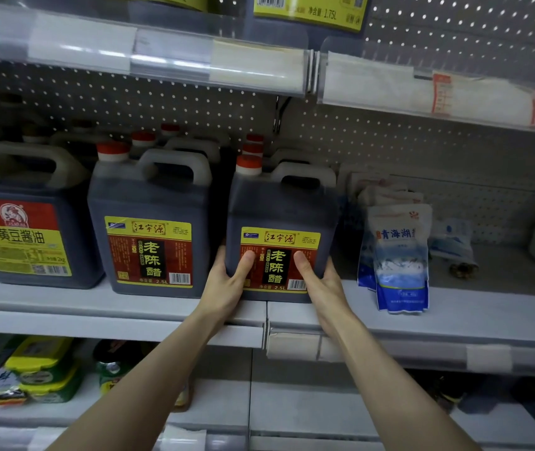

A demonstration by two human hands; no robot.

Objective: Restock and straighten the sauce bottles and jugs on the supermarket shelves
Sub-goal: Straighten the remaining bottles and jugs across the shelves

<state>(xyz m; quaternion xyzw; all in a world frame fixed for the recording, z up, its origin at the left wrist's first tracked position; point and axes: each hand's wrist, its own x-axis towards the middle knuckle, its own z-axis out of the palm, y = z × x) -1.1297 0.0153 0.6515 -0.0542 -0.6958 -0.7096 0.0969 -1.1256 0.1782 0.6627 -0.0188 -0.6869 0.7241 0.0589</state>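
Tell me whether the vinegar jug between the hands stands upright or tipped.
Upright: the vinegar jug stands on the shelf, red cap on top, left hand and right hand gripping its lower corners.

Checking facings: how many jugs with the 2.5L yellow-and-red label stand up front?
2. One dark plastic jug on the left; the second jug beside it, held by left hand and right hand. More may hide behind.

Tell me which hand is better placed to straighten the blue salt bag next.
Right, probably. The right hand grips the vinegar jug at its lower right corner, the side next to the blue salt bag. The left hand holds the opposite corner, with the jug between it and the bag.
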